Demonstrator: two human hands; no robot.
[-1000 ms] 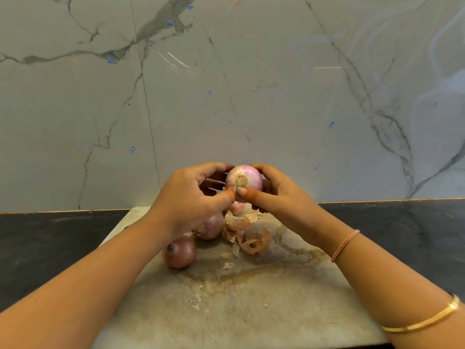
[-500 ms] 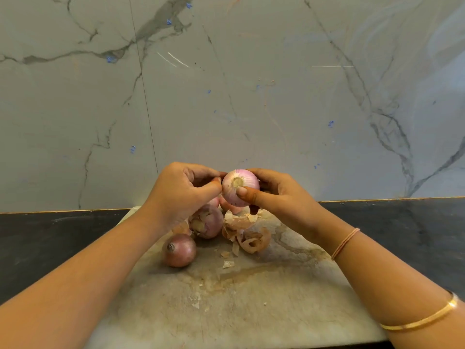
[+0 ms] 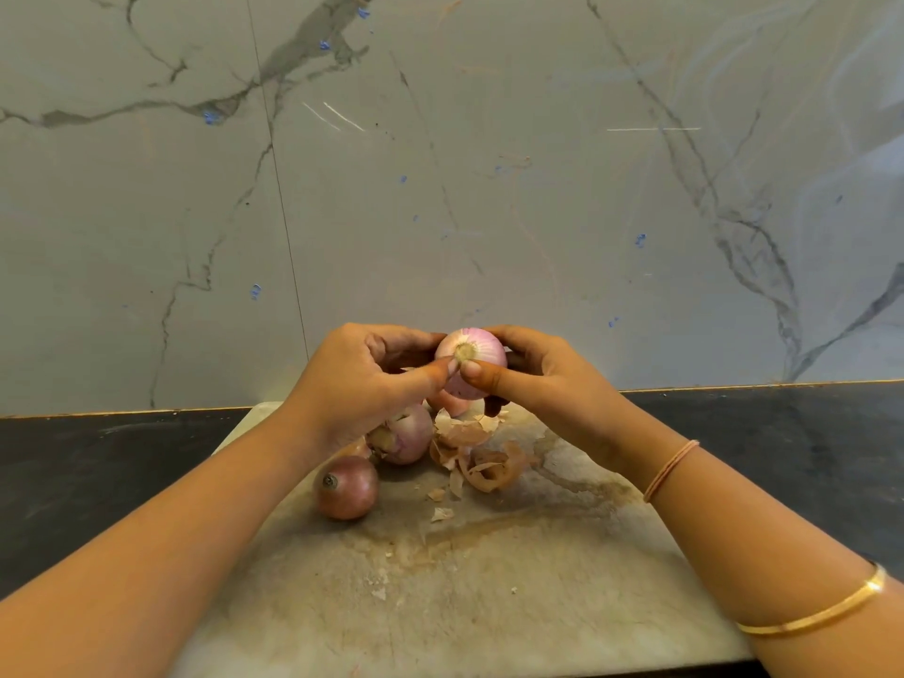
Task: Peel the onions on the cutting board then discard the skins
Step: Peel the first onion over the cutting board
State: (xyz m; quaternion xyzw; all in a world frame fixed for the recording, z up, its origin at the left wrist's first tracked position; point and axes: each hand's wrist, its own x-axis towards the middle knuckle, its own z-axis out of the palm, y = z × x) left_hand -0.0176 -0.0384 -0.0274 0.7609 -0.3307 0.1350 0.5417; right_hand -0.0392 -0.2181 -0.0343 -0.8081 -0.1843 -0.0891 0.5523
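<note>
Right, I've got the pale onion [image 3: 470, 362] lifted above the twelve o'clock end of the cutting board [image 3: 489, 589], root end turned toward me so I can see what I'm picking at. My right hand [image 3: 543, 379] cups it from three o'clock, fingers curled round the back, thumb pressed just under the root. My left hand [image 3: 362, 384] comes in from nine o'clock, thumb tip pinching at the root's edge, other fingers curled behind. I reckon that's to lift whatever skin clings there. Working over the board means scraps drop on it, not on the dark counter [image 3: 98, 472].

Directly below, the heap of skins [image 3: 477, 455] sits at twelve o'clock, touching a half-stripped onion [image 3: 406, 433] on its nine o'clock side. A brown unpeeled onion [image 3: 346, 487] lies nearer me, about eleven o'clock. Another pinkish bulb [image 3: 455, 402] peeks out under my hands; how peeled, I can't tell.

Room-wise, the six o'clock half of the board carries only crumbs and stains, a good landing spot. Counter flanks the board at three and nine, and the marble wall [image 3: 489, 188] closes off twelve.
</note>
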